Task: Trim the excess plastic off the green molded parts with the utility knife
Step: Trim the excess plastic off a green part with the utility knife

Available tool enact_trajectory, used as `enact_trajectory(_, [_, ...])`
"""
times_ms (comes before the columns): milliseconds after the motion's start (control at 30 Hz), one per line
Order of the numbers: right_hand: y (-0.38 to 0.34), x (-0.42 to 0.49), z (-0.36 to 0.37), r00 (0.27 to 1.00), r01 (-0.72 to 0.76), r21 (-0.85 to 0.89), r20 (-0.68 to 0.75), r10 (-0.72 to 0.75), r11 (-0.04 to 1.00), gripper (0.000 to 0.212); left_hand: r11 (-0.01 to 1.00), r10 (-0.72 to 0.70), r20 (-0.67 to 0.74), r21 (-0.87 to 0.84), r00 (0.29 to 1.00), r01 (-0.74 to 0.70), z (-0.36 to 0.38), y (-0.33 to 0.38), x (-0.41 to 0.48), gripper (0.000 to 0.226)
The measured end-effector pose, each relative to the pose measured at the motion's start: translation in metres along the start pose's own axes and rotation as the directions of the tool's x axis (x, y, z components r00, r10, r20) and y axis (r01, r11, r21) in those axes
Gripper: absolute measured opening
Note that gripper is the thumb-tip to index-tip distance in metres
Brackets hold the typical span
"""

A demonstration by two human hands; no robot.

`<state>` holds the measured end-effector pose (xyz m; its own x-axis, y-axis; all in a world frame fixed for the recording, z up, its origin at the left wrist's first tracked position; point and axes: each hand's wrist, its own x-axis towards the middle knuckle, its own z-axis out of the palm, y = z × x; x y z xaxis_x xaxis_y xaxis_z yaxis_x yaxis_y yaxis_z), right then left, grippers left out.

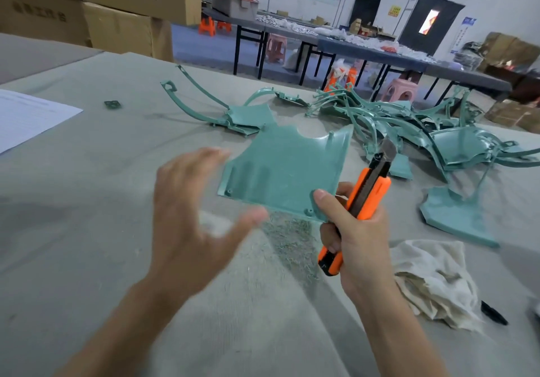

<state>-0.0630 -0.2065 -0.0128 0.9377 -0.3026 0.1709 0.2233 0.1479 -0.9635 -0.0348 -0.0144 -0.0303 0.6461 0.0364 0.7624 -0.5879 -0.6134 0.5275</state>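
A flat green molded panel [285,166] hangs above the table, pinched at its near right corner by the thumb of my right hand [355,239]. That same hand grips an orange utility knife [366,198] with its blade out, pointing up and away. My left hand [193,216] is blurred, fingers spread, just left of the panel and not touching it. Fine green shavings [292,242] lie on the cloth below the panel.
A tangled heap of green parts [409,122] covers the table's far right; another green part [230,113] with long curved arms lies mid-table. A crumpled white rag [432,280] sits at right, a paper sheet [26,116] at left. Cardboard boxes [117,11] stand behind.
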Motion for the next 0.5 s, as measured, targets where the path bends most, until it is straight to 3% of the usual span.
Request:
enact_trajectory(67, [0.001,-0.004,0.005,0.998,0.063,-0.073,0.022,-0.062,0.995,0.029,0.963,0.223,0.208,0.108,0.952,-0.249,0.010,0.005,-0.010,0.085])
enact_trajectory(133, [0.001,-0.009,0.011,0.990,0.099,-0.091,0.112,-0.088,0.991,0.025,0.945,0.242,0.292,0.147,0.925,-0.293,0.021,0.010,-0.019,0.076])
enact_trajectory(233, [0.001,-0.013,0.014,0.970,0.043,-0.061,0.242,-0.027,0.997,0.017,0.952,0.202,0.132,0.207,0.970,-0.226,0.022,0.010,-0.018,0.050])
enact_trajectory(333, [0.002,-0.016,0.017,0.930,0.060,-0.093,0.367,-0.022,0.994,0.013,0.943,0.189,0.039,0.271,0.981,-0.192,0.017,0.005,-0.014,0.050])
enact_trajectory(500, [0.008,-0.016,0.018,0.912,0.271,-0.224,0.372,-0.175,0.936,0.068,0.961,0.075,0.001,0.267,0.997,-0.072,0.014,0.002,-0.010,0.052])
